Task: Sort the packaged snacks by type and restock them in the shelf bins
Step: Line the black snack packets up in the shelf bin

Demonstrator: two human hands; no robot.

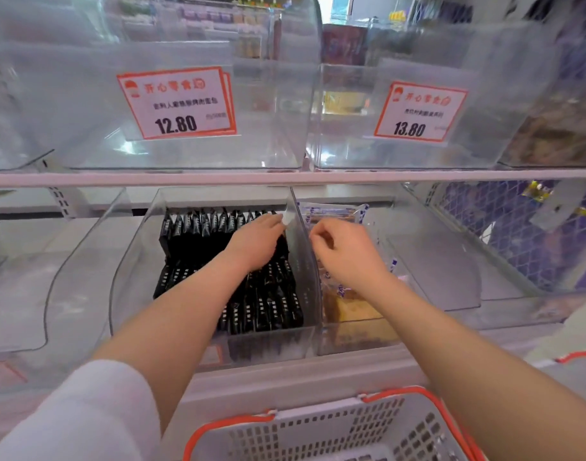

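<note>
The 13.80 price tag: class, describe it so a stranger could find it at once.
Start at the upper shelf with its clear bins. Two orange-bordered tags hang there; take the right-hand one, the 13.80 price tag. The 12.80 price tag hangs further left.

Left hand (256, 241) on black packets (198, 234) in clear bin (132, 261) — right hand (343, 251) curled over clear-wrapped snacks (348, 304), neighbouring bin

Left hand (256, 239) fingers hidden behind bin divider (303, 247).

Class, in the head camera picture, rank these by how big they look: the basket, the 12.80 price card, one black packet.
1. basket, though it is nearest the camera
2. 12.80 price card
3. black packet
</note>
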